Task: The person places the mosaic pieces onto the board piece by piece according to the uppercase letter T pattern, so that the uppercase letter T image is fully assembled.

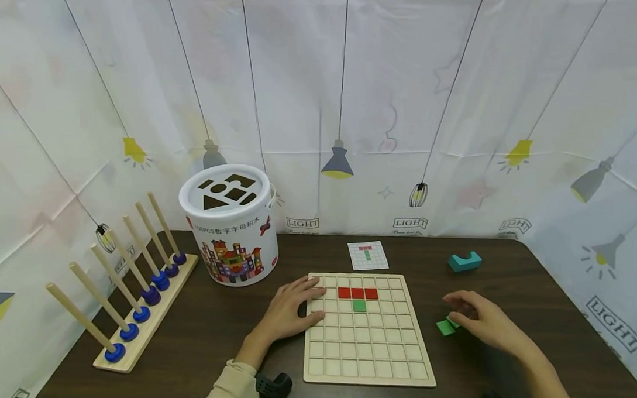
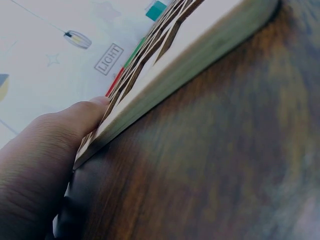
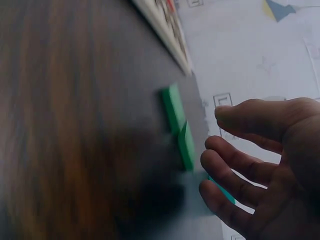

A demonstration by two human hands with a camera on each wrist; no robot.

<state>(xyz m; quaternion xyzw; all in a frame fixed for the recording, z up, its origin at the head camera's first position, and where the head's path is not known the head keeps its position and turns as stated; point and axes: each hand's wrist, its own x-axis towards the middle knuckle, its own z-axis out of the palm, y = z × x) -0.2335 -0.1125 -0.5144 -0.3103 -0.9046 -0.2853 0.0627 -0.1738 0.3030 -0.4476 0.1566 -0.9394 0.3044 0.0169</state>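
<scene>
Dark tabletop (image 1: 207,332); left grip (image 1: 289,311) released on board (image 1: 366,352); right grip (image 1: 486,323), also released, partly hiding green tile (image 1: 452,321)

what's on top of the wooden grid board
Three red square tiles in a row and one green square tile; what lies under the left hand cannot be seen.

Table (image 1: 310,252) was dark brown, wood grain visible, far right corner rounded. Wooden peg rack (image 1: 156,316) sat at left, slanting away. White lidded bucket (image 1: 236,243) stood upright just beside rack's far end. Square-celled wooden board (image 1: 364,336) lay flat near middle. Small printed card (image 1: 376,262) lay flat just beyond board; notched teal block (image 1: 465,263) sat farther right. Loose green tiles (image 1: 445,328) lay right of board, close together.
</scene>
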